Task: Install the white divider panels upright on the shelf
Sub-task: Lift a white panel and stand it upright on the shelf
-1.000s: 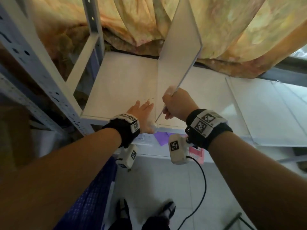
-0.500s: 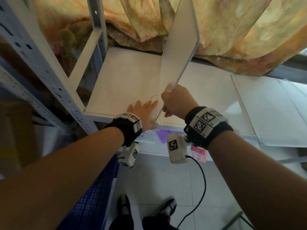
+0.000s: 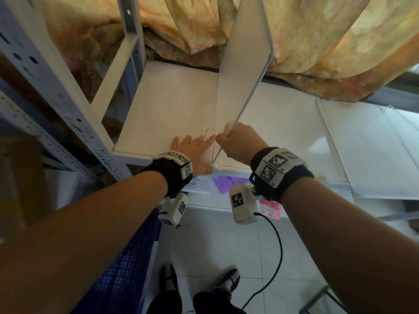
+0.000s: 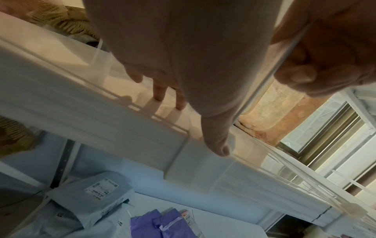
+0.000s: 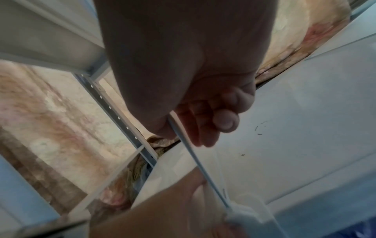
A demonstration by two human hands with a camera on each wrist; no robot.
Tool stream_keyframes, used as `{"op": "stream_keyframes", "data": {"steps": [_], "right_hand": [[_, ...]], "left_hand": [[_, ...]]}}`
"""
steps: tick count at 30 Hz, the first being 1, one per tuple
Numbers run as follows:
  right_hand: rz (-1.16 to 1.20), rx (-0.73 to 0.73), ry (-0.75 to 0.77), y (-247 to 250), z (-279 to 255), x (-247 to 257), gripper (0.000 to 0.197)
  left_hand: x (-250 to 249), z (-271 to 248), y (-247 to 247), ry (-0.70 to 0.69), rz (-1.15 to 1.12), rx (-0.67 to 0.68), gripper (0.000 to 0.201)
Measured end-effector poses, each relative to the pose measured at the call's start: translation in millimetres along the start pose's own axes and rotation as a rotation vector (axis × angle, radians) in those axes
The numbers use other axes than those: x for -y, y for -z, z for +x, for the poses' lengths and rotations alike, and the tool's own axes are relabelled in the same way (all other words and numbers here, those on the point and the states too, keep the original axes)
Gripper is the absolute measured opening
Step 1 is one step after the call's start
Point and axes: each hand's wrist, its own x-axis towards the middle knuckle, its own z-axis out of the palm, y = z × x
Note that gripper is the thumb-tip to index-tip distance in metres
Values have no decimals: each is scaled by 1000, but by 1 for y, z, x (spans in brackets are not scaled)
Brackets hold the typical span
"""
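Head view: one white panel [image 3: 243, 64] stands upright on the shelf [image 3: 167, 105], its long axis running from the front lip back toward the curtain [image 3: 317, 41]. The right hand [image 3: 238, 141] has its fingers curled round the panel's front edge; the left hand [image 3: 195, 152] lies flat, fingers straight, on the shelf just beside the panel's foot. More clear panels [image 3: 371, 150] lie flat on the right, count unclear.

Left wrist view adds a white clip [image 4: 195, 173] on the shelf's front lip under the left thumb [image 4: 219, 145], and parcels [image 4: 95, 201] below.

Right wrist view shows the right fingers [image 5: 205, 122] wrapped on the thin panel edge [image 5: 195, 162], which runs down to the clip.
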Motion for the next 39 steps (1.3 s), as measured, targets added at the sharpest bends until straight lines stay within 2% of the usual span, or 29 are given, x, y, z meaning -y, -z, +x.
{"op": "stream_keyframes", "data": {"steps": [2, 4, 6, 8, 12, 17, 19, 21, 22, 25, 32, 36, 38, 39], "right_hand": [[-127, 69, 20, -10, 3, -4, 33], [-265, 124, 109, -18, 3, -6, 32], [-330, 100, 188, -20, 1, -6, 20], [-320, 86, 215, -19, 2, -4, 28], [-288, 112, 218, -23, 4, -10, 37], [-150, 168, 47, -29, 8, -10, 32], [-224, 172, 92, -31, 9, -10, 29], [-408, 182, 177, -35, 10, -9, 28], [-449, 189, 171, -37, 13, -10, 28], [-386, 176, 107, -43, 16, -15, 35], [-159, 217, -4, -39, 12, -8, 25], [-102, 318, 17, -2, 7, -13, 25], [-21, 255, -24, 24, 5, -23, 11], [23, 197, -55, 36, 5, -32, 11]], "left_hand": [[1, 1, -1, 2, -12, -5, 97], [2, 2, -2, 1, -8, -17, 98], [2, 4, -2, -10, 20, -35, 98], [2, 6, 1, -18, 44, -29, 100], [0, 6, 7, -35, 68, -19, 102], [-2, 5, 12, -62, 116, 4, 103], [0, 7, 12, -68, 135, 5, 102], [2, 7, 9, -65, 144, -14, 101], [3, 6, 7, -64, 146, -21, 101], [6, 7, 3, -70, 141, -22, 100], [5, 4, 9, -77, 117, 6, 99], [14, -2, 19, -46, 22, 57, 104], [25, -7, 25, -9, 18, 103, 102], [28, -8, 27, 7, 28, 127, 98]]}}
